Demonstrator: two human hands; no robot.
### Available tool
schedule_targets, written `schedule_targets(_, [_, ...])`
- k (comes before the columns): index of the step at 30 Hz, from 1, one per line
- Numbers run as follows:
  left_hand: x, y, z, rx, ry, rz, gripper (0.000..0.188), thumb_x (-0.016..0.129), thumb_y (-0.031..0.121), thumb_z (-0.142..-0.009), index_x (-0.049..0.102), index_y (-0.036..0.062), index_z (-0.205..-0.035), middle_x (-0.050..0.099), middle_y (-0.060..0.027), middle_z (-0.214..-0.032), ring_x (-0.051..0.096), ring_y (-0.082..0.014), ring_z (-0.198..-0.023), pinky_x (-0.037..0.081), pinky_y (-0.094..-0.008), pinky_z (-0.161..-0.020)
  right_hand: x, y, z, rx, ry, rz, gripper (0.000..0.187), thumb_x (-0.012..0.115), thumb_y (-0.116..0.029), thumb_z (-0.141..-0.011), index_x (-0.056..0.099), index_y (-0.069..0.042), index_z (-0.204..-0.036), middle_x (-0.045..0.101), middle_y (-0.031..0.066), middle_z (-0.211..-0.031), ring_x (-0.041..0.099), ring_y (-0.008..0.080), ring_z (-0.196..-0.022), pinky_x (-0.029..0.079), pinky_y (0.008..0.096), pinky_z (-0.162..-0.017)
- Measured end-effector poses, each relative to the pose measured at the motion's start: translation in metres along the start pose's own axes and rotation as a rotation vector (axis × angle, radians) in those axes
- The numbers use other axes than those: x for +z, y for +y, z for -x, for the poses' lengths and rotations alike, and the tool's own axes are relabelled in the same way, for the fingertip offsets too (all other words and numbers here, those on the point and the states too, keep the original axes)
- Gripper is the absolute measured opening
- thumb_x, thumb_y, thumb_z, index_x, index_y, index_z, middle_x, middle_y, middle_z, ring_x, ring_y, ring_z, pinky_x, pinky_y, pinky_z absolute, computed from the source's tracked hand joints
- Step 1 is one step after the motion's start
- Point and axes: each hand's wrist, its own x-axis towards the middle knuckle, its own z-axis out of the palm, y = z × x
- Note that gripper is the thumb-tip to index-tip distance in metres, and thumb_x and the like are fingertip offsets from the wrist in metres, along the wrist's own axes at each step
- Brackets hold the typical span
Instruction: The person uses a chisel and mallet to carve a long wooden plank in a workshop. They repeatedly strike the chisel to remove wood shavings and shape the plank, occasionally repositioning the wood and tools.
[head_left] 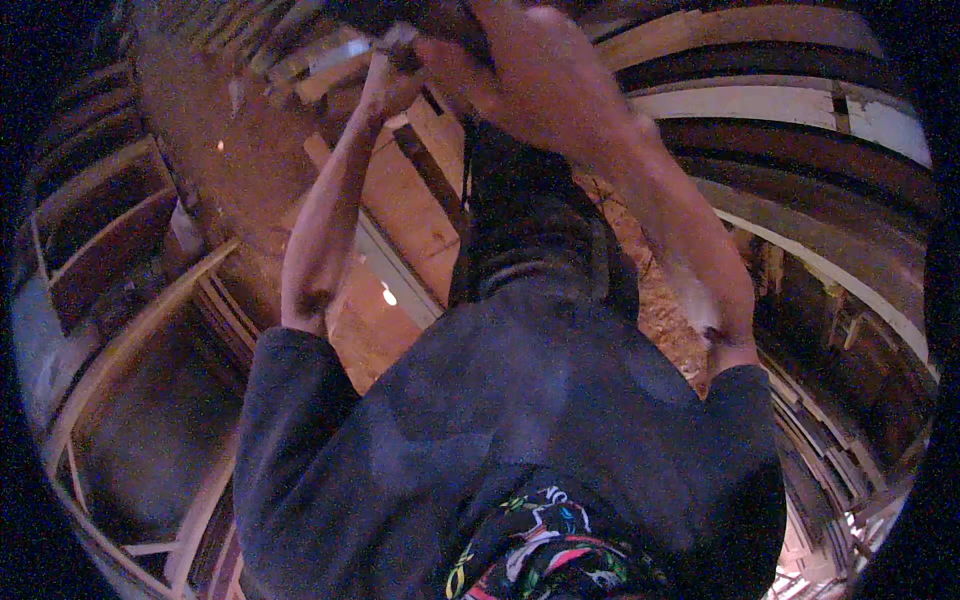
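Observation:
Both of my arms reach up to the top edge of the view, where dim light and motion blur smear the detail. My right hand (520,65) is closed around a dark thing (430,14) whose kind I cannot make out; the upper edge cuts part of it off. Close beside it on the left is my left hand (392,82), near that dark thing and a small pale part (400,36). The left fingers are too blurred to read. Wooden pieces (432,128) lie below the hands.
Stacked boards (740,103) curve along the upper right, with more lumber (825,425) at the lower right. Wooden framing (140,290) stands on the left. A grey strip (400,265) crosses the brown floor (365,325) by my left side.

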Motion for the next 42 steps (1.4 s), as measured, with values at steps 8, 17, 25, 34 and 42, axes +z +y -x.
schedule_targets(8, [0.006,0.018,-0.016,0.139,0.056,-0.1,0.035,0.074,0.015,-0.088,0.065,0.0028,-0.12,0.071,-0.011,-0.114,0.068,-0.0231,-0.103,0.055,-0.0411,-0.093,0.034,0.047,-0.03,-0.146,0.249,0.246,0.054,0.06,-0.043,-0.099,0.049,-0.005,-0.135,0.073,0.0244,-0.084,0.073,0.0441,-0.079,0.06,0.0581,-0.064])
schedule_targets(17, [0.004,-0.021,-0.007,0.188,-0.001,-0.123,0.035,0.074,0.011,-0.087,0.064,0.0028,-0.119,0.069,-0.0084,-0.112,0.066,-0.0236,-0.106,0.054,-0.0418,-0.096,0.062,0.046,-0.027,-0.231,0.269,0.165,0.054,0.056,-0.031,-0.105,0.043,0.01,-0.137,0.064,0.0264,-0.075,0.068,0.045,-0.07,0.054,0.0539,-0.061])
schedule_targets(25, [-0.008,-0.044,0.006,-0.018,0.027,-0.091,0.032,0.075,0.012,-0.089,0.065,0.0048,-0.119,0.069,-0.0086,-0.115,0.065,-0.023,-0.106,0.054,-0.0411,-0.096,0.026,0.002,-0.026,-0.122,0.162,0.014,0.051,0.059,-0.037,-0.103,0.047,0.004,-0.131,0.068,0.023,-0.076,0.071,0.0433,-0.071,0.057,0.0522,-0.06])
schedule_targets(34, [-0.014,-0.067,0.024,0.008,-0.03,-0.073,0.041,0.074,0.016,-0.092,0.061,0.007,-0.13,0.068,-0.0114,-0.124,0.063,-0.0245,-0.116,0.05,-0.0417,-0.103,0.064,0.018,-0.037,-0.168,0.209,0.124,0.056,0.062,-0.037,-0.1,0.043,-0.002,-0.138,0.07,0.0245,-0.078,0.072,0.0434,-0.073,0.058,0.0534,-0.06])
schedule_targets(42, [-0.018,-0.066,0.021,0.114,0.025,-0.219,0.032,0.074,0.021,-0.093,0.066,0.0069,-0.121,0.068,-0.0109,-0.12,0.064,-0.0266,-0.111,0.052,-0.0408,-0.098,0.09,0.036,-0.05,-0.152,0.126,0.172,0.043,0.061,-0.042,-0.101,0.047,-0.006,-0.118,0.07,0.026,-0.078,0.068,0.0512,-0.075,0.056,0.0617,-0.064])
